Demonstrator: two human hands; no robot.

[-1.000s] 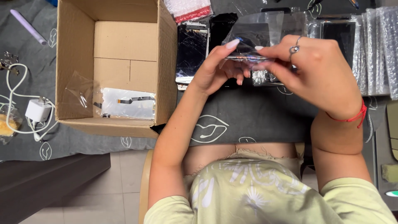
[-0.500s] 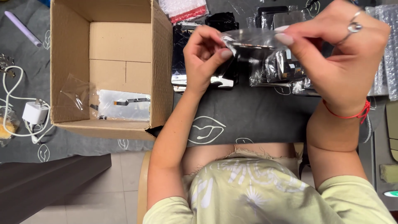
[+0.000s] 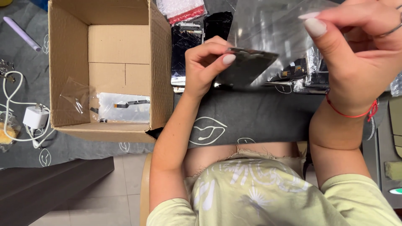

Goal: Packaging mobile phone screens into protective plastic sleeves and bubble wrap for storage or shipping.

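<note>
Your left hand [image 3: 207,67] sits at upper centre, fingers pinched together on the edge of a dark flat phone screen part [image 3: 247,67]; your right hand [image 3: 356,54], upper right, has fingers clamped on the clear plastic bag [image 3: 268,29] that the part sits half inside; both are held above the dark cloth-covered worktop [image 3: 251,117]; open cardboard box [image 3: 100,67] at upper left holds a bagged part [image 3: 123,106]; white charger [image 3: 35,117] at far left; more screens [image 3: 186,46] lie just behind your left hand.
</note>
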